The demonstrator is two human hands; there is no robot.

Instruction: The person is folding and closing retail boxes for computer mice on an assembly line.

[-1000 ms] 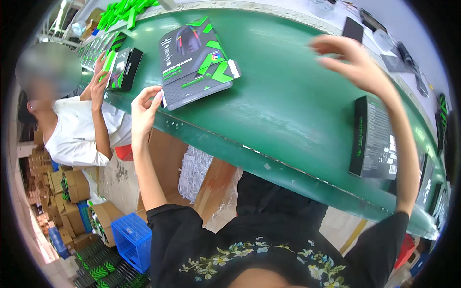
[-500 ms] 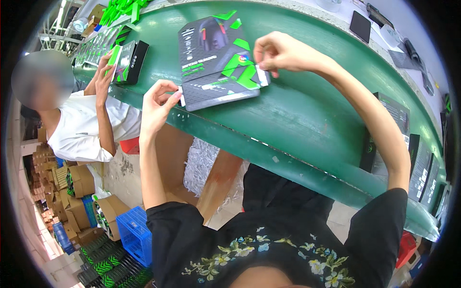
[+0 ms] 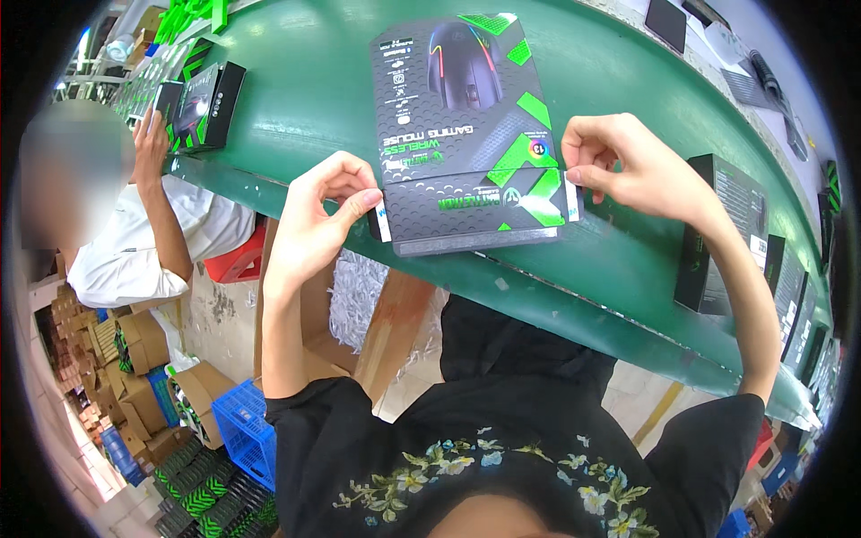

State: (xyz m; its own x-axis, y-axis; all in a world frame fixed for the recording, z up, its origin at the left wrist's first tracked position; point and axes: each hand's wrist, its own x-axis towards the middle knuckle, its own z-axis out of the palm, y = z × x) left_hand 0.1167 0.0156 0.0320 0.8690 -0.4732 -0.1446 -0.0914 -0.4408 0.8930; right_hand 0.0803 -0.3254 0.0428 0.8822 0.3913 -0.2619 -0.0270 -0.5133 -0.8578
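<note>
A black and green mouse box (image 3: 457, 117) lies on the green table in front of me, a picture of a computer mouse printed on its top. Its lid flap (image 3: 480, 202) points toward me at the table's near edge, and small white side tabs stick out at both corners. My left hand (image 3: 327, 211) is closed, pinching the left corner of the box by its tab between thumb and fingers. At the opposite corner, the thumb and forefinger of my right hand (image 3: 619, 170) pinch the right tab. The inside of the box is hidden.
Several upright black boxes (image 3: 722, 238) line the table on the right. To the left, a seated person in a white shirt (image 3: 170, 224) handles similar boxes (image 3: 211, 103). Below are a blue crate (image 3: 244, 430) and an open carton with shredded paper (image 3: 354, 300). A phone (image 3: 665, 22) rests on the far ledge.
The box has come nearer and to the right, turned squarer to me, with both hands moving along at its corners. The person on the left has lowered the box part they held.
</note>
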